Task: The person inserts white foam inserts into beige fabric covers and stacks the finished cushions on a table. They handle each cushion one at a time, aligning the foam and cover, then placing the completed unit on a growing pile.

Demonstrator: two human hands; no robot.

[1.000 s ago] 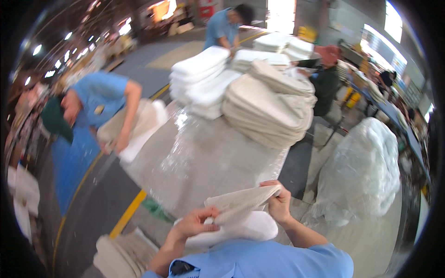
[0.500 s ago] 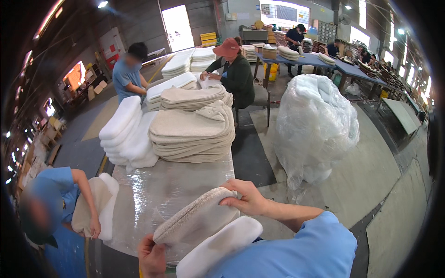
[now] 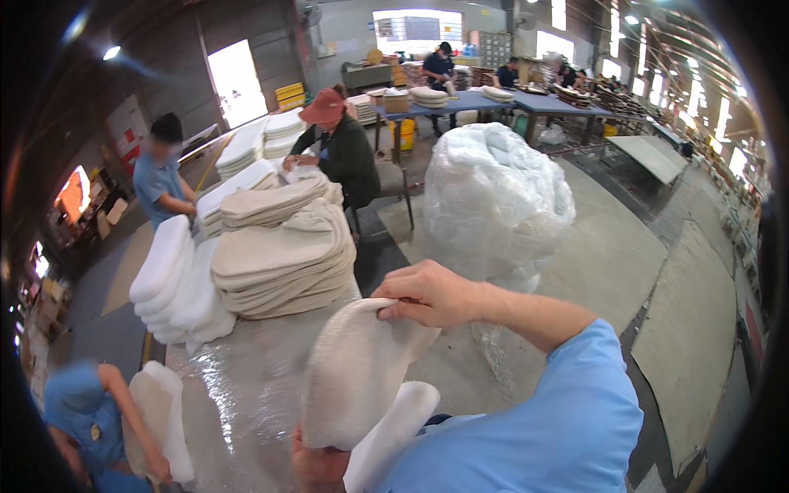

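My right hand (image 3: 429, 294) pinches the top edge of a beige fabric cushion cover (image 3: 357, 370), thumb on the near side. My left hand (image 3: 317, 462) grips the cover's lower end, its fingers partly hidden. Between the hands the cover stands up on edge, curved and broad side showing. A white padding piece (image 3: 396, 435) with a rounded end leans against my blue-sleeved body, just behind the cover's lower part. Beyond it, a tall stack of beige covers (image 3: 283, 263) lies on the plastic-covered table (image 3: 255, 386), beside a pile of white pads (image 3: 177, 287).
At the lower left a co-worker (image 3: 82, 419) handles a beige cover and white pad. Two more people work by the stacks, one in a red hat (image 3: 323, 107). A large plastic-wrapped white bundle (image 3: 497, 197) stands right of the table. Blue tables (image 3: 477, 100) stand farther back.
My right hand has lifted its end of the cover, turning it from a slant to more upright with its broad face showing. The whole view has swung to the right.
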